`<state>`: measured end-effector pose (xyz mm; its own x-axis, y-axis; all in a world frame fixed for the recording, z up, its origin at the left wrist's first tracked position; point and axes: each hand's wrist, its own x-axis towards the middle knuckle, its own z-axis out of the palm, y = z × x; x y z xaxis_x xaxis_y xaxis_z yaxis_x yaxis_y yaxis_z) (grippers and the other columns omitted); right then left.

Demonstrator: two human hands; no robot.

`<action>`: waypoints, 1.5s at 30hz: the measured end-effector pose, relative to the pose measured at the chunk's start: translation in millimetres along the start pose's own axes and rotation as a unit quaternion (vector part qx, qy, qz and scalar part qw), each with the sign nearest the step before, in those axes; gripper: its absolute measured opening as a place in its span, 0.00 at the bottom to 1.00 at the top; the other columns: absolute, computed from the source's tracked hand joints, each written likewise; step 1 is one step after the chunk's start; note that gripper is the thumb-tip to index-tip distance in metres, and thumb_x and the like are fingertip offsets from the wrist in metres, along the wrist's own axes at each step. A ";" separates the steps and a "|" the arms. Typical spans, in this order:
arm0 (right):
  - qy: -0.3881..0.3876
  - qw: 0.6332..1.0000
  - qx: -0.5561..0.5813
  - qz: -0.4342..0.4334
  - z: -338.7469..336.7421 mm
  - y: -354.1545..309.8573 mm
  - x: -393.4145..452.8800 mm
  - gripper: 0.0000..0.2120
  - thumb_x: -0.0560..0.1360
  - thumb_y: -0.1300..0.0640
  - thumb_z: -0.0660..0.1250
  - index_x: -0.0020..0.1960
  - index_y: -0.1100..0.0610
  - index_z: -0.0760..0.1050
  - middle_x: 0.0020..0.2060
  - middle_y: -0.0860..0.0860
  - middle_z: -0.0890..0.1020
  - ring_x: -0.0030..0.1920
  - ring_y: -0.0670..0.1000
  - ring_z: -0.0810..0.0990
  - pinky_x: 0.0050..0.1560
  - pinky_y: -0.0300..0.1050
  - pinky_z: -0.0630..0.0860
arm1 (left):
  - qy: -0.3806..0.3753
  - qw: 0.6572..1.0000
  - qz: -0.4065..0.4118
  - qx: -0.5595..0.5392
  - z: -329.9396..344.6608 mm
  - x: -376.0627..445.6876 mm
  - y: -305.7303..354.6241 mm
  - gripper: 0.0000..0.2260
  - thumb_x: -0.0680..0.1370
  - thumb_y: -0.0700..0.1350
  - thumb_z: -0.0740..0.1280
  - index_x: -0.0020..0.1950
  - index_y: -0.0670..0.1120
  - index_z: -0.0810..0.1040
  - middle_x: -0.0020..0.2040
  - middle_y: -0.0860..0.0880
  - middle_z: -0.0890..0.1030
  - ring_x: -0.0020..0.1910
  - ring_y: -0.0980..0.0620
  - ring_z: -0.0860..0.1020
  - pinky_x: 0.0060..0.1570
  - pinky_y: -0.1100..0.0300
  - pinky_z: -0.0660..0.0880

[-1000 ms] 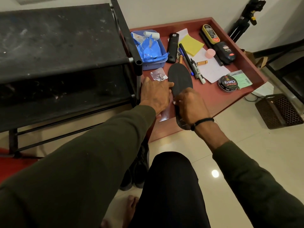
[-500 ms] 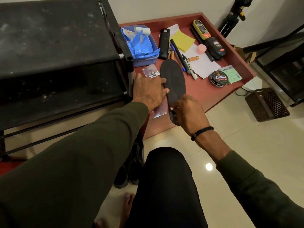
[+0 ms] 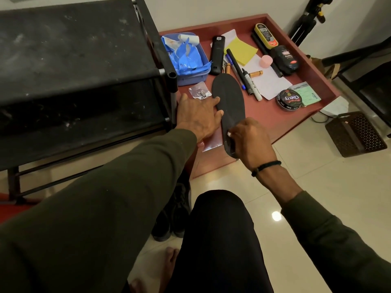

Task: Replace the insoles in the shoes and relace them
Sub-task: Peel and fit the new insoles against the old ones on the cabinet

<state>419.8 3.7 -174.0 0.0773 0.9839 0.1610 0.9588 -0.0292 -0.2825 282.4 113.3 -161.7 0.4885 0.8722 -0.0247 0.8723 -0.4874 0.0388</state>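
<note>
The step in hand seems to be the preparing of an insole [image 3: 229, 102], before it goes into a shoe. The insole lies flat on the red tabletop [image 3: 273, 117], its toe end pointing away from the person and its heel end at the near edge. The left hand [image 3: 198, 117] lies flat beside it, with the fingers straight and spread, and the fingertips touch the left edge of the insole. The right hand [image 3: 250, 140] is curled over the heel end and seems to pinch a small white thing against it; what this thing is, I cannot tell.

The shoes [image 3: 173, 216] stand on the floor under the left arm, dark and half hidden, so I cannot tell whether laces are in them. In my judgement the task is at an early stage. The next move probably calls for lifting the insole by the heel, bringing it down to a shoe and sliding the toe end in first, while the other hand keeps the shoe open.

On the tabletop there are also a blue tray [image 3: 190, 77] with blue packets, a black remote [image 3: 218, 56], pens, a yellow note [image 3: 243, 50], a polish tin [image 3: 289, 100] and two polish bottles. A black rack [image 3: 74, 60] stands at the left. The floor is of pale glossy tiles, and a brown basket [image 3: 355, 134] and a tripod [image 3: 306, 20] stand by the wall.
</note>
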 end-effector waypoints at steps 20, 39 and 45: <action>-0.044 0.993 -0.018 0.105 5.4 9.0 172.6 0.11 0.76 0.60 0.72 0.58 0.61 0.82 0.53 0.60 0.83 0.51 0.60 0.82 0.56 0.56 0.80 | 0.028 0.998 0.001 -0.053 7.9 4.0 -6.5 0.27 0.79 0.68 0.60 0.73 0.56 0.73 0.60 0.49 0.83 0.58 0.45 0.80 0.64 0.46 0.64; -0.050 0.996 -0.014 0.078 -16.7 39.9 93.4 0.09 0.78 0.64 0.69 0.55 0.60 0.85 0.50 0.59 0.84 0.52 0.60 0.81 0.52 0.45 0.74 | 0.006 0.999 -0.015 -0.038 3.7 2.3 -2.5 0.29 0.79 0.69 0.59 0.76 0.56 0.70 0.61 0.48 0.83 0.60 0.45 0.79 0.68 0.46 0.63; -0.037 0.998 0.002 0.049 -18.7 34.2 33.5 0.09 0.77 0.66 0.68 0.54 0.60 0.85 0.47 0.59 0.82 0.46 0.59 0.80 0.45 0.49 0.77 | -0.001 1.000 -0.014 -0.025 1.5 1.7 -1.2 0.29 0.80 0.69 0.58 0.76 0.57 0.69 0.60 0.47 0.83 0.60 0.44 0.79 0.68 0.45 0.62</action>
<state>460.4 32.3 -160.6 0.1503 0.9866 0.0630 0.9465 -0.1252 -0.2974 282.2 115.3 -163.3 0.4644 0.8852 -0.0284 0.8832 -0.4605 0.0887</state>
